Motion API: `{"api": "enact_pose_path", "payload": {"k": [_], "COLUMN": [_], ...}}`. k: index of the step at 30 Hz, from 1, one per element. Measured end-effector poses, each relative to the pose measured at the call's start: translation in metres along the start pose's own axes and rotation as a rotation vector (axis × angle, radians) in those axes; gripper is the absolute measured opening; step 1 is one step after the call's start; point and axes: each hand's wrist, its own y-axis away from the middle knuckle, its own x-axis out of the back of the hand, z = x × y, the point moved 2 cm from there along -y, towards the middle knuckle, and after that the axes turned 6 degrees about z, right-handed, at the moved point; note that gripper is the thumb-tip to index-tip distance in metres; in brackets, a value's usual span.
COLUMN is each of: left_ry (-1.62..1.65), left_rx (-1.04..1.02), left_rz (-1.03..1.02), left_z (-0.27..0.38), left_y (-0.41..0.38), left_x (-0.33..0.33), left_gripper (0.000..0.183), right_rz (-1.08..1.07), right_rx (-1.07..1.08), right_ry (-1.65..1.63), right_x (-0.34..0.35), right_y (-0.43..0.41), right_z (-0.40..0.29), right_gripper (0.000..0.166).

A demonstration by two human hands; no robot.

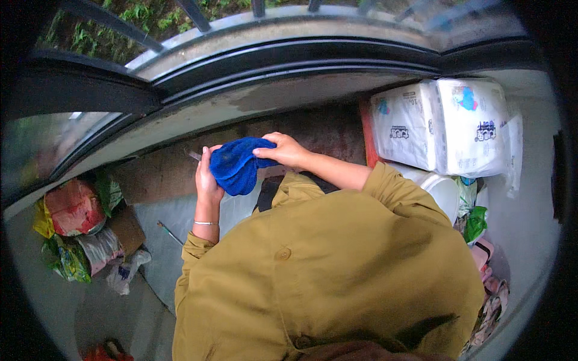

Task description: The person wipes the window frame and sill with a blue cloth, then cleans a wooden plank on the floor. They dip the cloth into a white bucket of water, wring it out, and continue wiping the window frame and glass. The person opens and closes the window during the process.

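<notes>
A blue cloth (239, 164), folded into a soft bundle with a darker patch on it, is held between my two hands in front of my body. My left hand (207, 177) grips its left side, with the thumb up along the edge and the other fingers mostly hidden. On the upper right, my right hand (285, 151) pinches the fabric between thumb and fingers. A thin bracelet (206, 223) circles my left wrist. The olive shirt (316, 270) I wear covers much of the lower view.
A dark-framed window (289, 54) with bars runs along the far side above a sill. White plastic-wrapped packs (472, 131) are stacked at right, over a white bucket (440, 192). Several bags (101, 246) and a red package (74, 207) lie at left, near a thin stick (170, 232).
</notes>
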Motion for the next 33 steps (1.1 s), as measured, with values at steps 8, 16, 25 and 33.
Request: {"api": "enact_pose_path", "payload": {"k": [8,16,25,33], "left_ry": [-0.263,-0.294,-0.086,-0.149], "left_rx": [0.085,0.190,0.398,0.453], "left_rz": [0.022,0.034,0.029,-0.143], "left_z": [-0.052,-0.122,-0.183,-0.204], "left_y": [0.042,0.050,0.025,0.006], "left_x": [-0.019,-0.002,0.037,0.101], "left_gripper": [0.043,0.045,0.039,0.040], "right_rz": [-0.168,-0.040,0.389,0.729], "right_rx": [-0.306,-0.564,-0.500,-0.360], "right_ry": [-0.324,-1.026,-1.107,-0.748], "right_x": [0.025,0.038,0.071,0.042], "right_y": [0.074,0.126,0.158,0.178], "right_z": [0.058,0.129,0.162,0.192], "right_gripper": [0.033,0.039,0.051,0.043]}}
